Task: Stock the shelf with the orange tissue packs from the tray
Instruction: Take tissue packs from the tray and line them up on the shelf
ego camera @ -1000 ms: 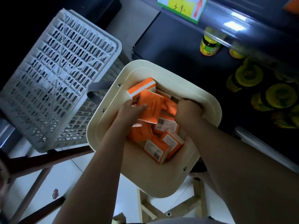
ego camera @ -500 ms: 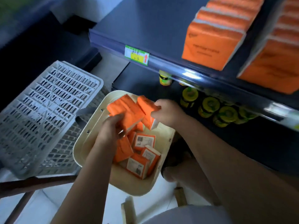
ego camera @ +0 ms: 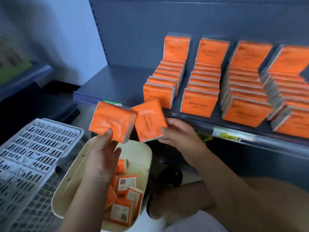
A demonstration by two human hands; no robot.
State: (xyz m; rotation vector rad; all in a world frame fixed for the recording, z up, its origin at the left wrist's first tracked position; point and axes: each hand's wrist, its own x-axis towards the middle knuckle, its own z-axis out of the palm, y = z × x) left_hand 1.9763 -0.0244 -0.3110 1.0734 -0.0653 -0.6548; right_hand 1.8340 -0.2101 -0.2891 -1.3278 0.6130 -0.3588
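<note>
My left hand (ego camera: 102, 158) grips an orange tissue pack (ego camera: 111, 120) by its lower edge, raised above the cream tray (ego camera: 70, 178). My right hand (ego camera: 180, 134) pinches a second orange pack (ego camera: 148, 119) at its right corner, close beside the first. Both packs hover just in front of the dark shelf (ego camera: 113, 82) edge. Several orange packs (ego camera: 125, 195) lie loose in the tray below. On the shelf, rows of orange tissue packs (ego camera: 204, 84) stand upright to the right.
A white slatted crate (ego camera: 30, 158) lies left of the tray. The shelf's left part in front of the back panel is bare. A yellow price label (ego camera: 230, 136) sits on the shelf rail. My knee and a dark shoe (ego camera: 168, 178) are at lower right.
Both hands lifted one pack each out of the tray and rose toward the shelf edge. My view tilted up, bringing the stocked shelf rows into sight.
</note>
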